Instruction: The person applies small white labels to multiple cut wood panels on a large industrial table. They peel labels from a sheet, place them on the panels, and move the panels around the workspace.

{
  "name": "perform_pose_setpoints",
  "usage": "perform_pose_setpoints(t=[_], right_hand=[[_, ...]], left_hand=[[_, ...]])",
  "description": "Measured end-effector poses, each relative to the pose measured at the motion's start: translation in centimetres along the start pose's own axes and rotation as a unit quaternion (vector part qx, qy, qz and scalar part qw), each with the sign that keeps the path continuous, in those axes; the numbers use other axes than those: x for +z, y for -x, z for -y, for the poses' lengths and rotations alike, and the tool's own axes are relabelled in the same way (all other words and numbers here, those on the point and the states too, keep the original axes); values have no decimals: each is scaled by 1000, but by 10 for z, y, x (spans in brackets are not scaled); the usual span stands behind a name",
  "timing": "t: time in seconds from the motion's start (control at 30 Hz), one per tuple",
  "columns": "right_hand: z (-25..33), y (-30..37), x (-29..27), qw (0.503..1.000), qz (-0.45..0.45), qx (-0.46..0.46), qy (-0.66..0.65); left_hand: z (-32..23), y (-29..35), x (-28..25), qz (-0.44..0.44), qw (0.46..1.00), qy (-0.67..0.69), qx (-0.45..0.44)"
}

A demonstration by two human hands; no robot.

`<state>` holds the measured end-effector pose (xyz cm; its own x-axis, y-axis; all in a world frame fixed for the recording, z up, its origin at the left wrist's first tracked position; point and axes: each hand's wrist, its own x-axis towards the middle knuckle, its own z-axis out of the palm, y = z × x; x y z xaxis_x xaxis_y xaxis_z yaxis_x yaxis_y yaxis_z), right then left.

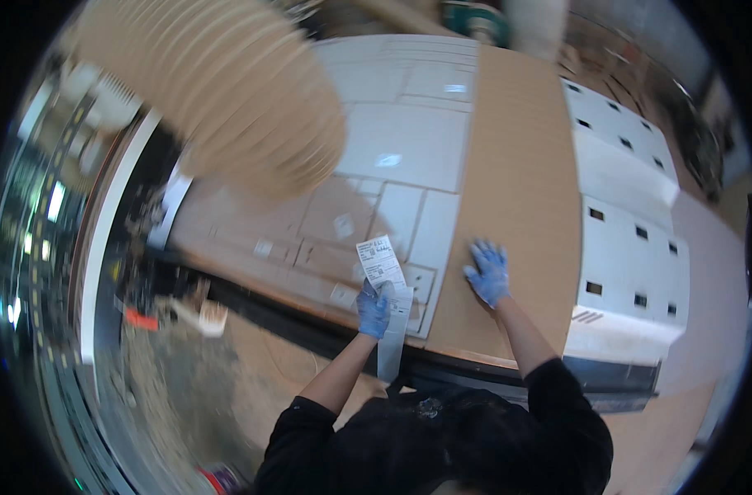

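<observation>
My left hand [373, 309], in a blue glove, is closed on a strip of white printed labels [380, 262]. The strip's lower end hangs down past the front edge of the table. Under and beyond it lies a large white panel [405, 136] cut into rectangular pieces, several with small white labels stuck on. My right hand [488, 274], gloved in blue too, rests with spread fingers on a brown board [520, 165] along the cut panel's right side. It appears to hold nothing.
A wide ribbed tan hose [227, 91] covers the panel's far left part. White metal covers with dark square holes [632, 239] stand to the right of the brown board. A dark rail [252, 305] follows the near edge. Dusty floor [186, 396] shows at the lower left.
</observation>
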<state>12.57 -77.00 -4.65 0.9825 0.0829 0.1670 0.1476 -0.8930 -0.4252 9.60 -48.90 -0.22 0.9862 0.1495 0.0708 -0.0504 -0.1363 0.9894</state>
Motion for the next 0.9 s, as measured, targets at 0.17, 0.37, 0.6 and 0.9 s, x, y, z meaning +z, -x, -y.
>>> perform_pose_setpoints(t=[0.17, 0.37, 0.6, 0.9], right_hand=[[50, 48, 19, 992, 3, 123, 2], [172, 74, 56, 993, -94, -69, -17], [321, 63, 134, 989, 14, -148, 21], [405, 45, 177, 984, 36, -61, 163]], left_hand=[[28, 108, -112, -154, 987, 9, -54], [68, 214, -232, -318, 944, 36, -77], [86, 340, -367, -435, 894, 35, -106], [101, 436, -463, -536, 832, 71, -124]])
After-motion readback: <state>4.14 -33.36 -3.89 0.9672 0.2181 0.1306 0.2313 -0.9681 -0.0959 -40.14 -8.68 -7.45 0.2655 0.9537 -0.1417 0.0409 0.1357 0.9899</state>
